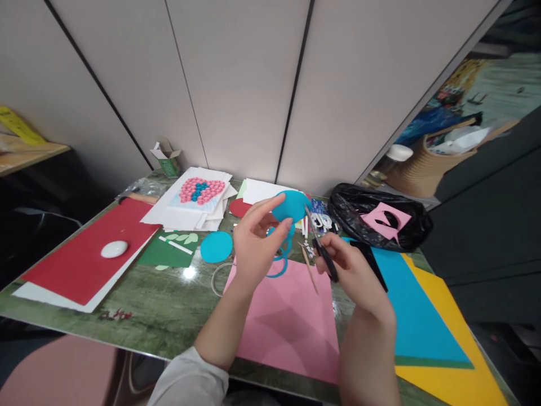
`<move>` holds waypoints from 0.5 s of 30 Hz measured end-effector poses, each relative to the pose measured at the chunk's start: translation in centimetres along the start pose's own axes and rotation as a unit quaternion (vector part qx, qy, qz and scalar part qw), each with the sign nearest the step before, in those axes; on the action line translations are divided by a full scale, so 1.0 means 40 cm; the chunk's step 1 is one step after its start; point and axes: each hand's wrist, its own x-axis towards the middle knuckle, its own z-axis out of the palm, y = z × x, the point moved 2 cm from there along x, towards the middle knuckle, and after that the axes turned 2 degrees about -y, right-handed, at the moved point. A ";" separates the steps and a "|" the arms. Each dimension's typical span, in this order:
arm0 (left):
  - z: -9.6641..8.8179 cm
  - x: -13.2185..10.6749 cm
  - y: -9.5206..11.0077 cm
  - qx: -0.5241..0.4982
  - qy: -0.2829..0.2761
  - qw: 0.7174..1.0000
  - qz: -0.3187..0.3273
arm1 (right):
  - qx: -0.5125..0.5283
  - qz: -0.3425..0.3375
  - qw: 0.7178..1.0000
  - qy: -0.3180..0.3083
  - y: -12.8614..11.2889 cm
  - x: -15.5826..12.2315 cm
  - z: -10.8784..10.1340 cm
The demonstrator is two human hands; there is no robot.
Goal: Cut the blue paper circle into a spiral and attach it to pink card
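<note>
One blue disc (295, 204) meets scissors (324, 260); box (170, 166) print blurs.

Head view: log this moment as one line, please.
left hand: holds round blue paper piece | right hand: holds black-handled metal scissors, blades at paper's edge | beneath: pink paper sheet

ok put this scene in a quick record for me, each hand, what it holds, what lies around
left hand: holds blue paper disc
right hand: holds scissors, blades at the disc's edge
below the hands: pink sheet
to the left: second blue circle; red sheet bearing a white oval object
to the right: black bag with a pink cut-out scrap on it
</note>
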 end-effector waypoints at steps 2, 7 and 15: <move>0.004 0.001 0.001 -0.002 -0.012 1.000 0.001 | 0.008 -0.005 1.000 0.000 0.001 0.001 0.000; 0.012 0.002 0.007 0.014 -0.048 0.999 -0.005 | 0.012 -0.009 1.000 0.014 0.008 0.003 -0.002; 0.010 0.001 0.009 0.012 -0.047 0.999 -0.004 | 0.007 -0.018 1.000 0.017 0.008 0.002 0.000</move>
